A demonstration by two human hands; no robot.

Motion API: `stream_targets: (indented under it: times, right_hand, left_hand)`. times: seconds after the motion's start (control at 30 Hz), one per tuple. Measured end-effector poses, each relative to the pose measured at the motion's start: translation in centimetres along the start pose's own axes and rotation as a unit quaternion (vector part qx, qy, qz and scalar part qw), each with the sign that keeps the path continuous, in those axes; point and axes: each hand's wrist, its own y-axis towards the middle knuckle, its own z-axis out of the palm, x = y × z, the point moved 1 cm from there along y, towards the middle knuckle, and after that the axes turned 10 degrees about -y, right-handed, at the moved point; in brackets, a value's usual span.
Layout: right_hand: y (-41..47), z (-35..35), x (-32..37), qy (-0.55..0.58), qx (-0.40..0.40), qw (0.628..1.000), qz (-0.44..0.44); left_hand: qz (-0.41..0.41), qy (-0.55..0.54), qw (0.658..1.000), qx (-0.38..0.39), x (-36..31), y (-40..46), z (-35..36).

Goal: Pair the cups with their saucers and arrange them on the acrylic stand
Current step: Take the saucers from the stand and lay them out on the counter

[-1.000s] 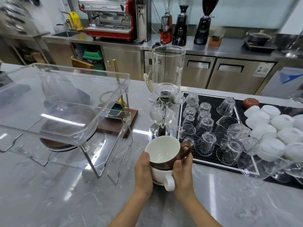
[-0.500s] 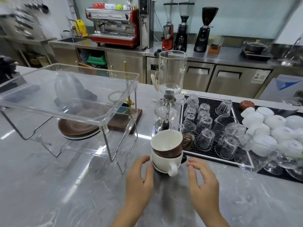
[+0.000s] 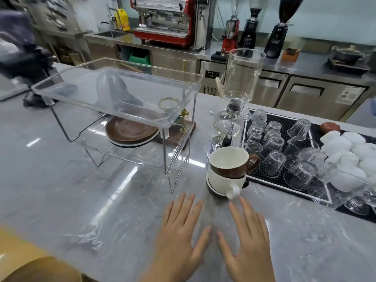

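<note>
Both hands, left [image 3: 179, 231] and right [image 3: 249, 235], flat on table [image 3: 81, 200], fingers spread, holding nothing. Brown cup [image 3: 230, 162] nested in white cup [image 3: 223, 181] at table middle, beside stand [image 3: 122, 102]; saucers [image 3: 131, 132] under its tray. Separate cups first, lift by handles. Glossy marble, café bar behind.

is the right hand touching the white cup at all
Apart. The head view shows bare grey counter between the fingers of the open right hand and the white cup, whose handle points toward them.
</note>
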Motion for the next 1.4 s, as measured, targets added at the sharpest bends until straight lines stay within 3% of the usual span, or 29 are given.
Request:
stream_targets:
  times: [0.2, 0.53, 0.83, 1.4]
  right_hand:
    - [-1.9, 0.2, 3.2, 0.07, -0.031, 0.997, -0.022]
    - [-0.5, 1.4, 9.6, 0.038, 0.109, 0.991, -0.073]
    - [1.4, 3.2, 14.9, 0.014, 0.208, 0.973, -0.095]
    - [7.5, 5.6, 22.6, 0.08, 0.172, 0.98, -0.062]
  left_hand:
    - [-0.035, -0.011, 0.999, 0.01, 1.0, -2.2, -2.3]
    - [-0.107, -0.017, 0.994, 0.025, 4.9, -3.3, -7.5]
    - [-0.125, -0.02, 0.992, 0.012, 9.5, -3.7, -12.3]
    - [-0.148, -0.078, 0.986, -0.006, 14.7, 0.5, -17.6]
